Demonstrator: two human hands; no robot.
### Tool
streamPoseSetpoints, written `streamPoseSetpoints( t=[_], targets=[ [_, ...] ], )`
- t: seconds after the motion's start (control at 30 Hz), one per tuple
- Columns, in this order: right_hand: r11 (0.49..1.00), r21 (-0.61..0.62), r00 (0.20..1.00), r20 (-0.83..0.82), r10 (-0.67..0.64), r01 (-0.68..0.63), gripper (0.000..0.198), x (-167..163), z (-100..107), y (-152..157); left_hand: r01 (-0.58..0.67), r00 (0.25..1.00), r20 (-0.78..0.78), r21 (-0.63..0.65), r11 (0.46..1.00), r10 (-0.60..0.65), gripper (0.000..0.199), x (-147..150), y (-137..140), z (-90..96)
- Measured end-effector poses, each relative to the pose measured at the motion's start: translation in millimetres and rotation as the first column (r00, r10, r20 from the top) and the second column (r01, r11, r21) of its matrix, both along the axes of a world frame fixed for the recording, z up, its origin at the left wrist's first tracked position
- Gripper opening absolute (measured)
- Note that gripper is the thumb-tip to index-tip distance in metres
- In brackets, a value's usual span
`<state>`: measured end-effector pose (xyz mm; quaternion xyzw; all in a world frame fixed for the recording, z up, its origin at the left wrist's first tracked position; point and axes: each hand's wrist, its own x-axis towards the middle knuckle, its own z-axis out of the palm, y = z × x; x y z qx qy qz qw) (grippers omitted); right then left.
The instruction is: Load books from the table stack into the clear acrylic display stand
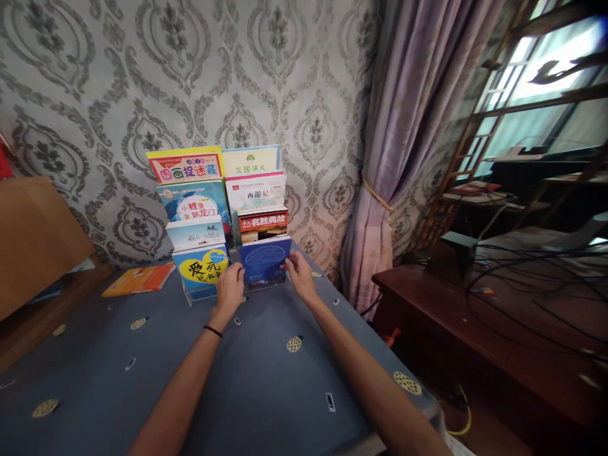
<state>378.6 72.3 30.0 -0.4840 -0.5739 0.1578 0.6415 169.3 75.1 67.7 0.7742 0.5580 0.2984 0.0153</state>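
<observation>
A dark blue book (264,261) stands at the front right of a tiered clear book stand (270,285). My left hand (230,286) pinches its left edge, and my right hand (299,273) has its fingers closed on the right edge. Behind it rise a red-and-black book (264,223), a pale book (257,192) and a cream book with a light blue border (251,161). The left column holds a blue book with a yellow heart (202,271), a pale blue book (196,234), a teal book (192,202) and a yellow-and-pink book (185,166).
Left of the stand, an orange book (139,280) lies flat on the blue patterned tabletop (266,392). A wooden cabinet (40,240) borders the far left. Patterned wallpaper and a tied purple curtain (380,190) are behind. Cables (517,278) cover a dark red desk (456,316) at right.
</observation>
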Motion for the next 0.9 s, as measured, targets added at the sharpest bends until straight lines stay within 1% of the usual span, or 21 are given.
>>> streamPoseSetpoints(
  t=[0.2, 0.33, 0.5, 0.67, 0.9],
  targets=[
    [0.996, -0.026, 0.996, -0.009, -0.083, 0.083, 0.020, 0, -8, 13, -0.110, 0.988, -0.118, -0.079, 0.991, 0.100, 0.024, 10, 4, -1.6],
    [0.990, -0.038, 0.991, 0.015, -0.136, 0.137, 0.018, 0, -14, 17, -0.154, 0.975, -0.175, -0.102, 0.983, 0.135, 0.027, 13, 6, -1.4],
    [0.978, -0.048, 0.978, 0.058, -0.198, 0.201, 0.017, 3, -19, 22, -0.173, 0.966, -0.213, -0.109, 0.979, 0.146, 0.032, 19, 10, 0.1],
    [0.971, -0.053, 0.969, 0.092, -0.229, 0.234, 0.019, 5, -22, 24, -0.169, 0.962, -0.236, -0.115, 0.979, 0.138, 0.034, 24, 14, 1.4],
    [0.963, -0.025, 0.955, 0.133, -0.264, 0.270, 0.031, 5, -26, 26, -0.161, 0.960, -0.249, -0.124, 0.979, 0.126, 0.036, 26, 17, -0.9]
  ],
)
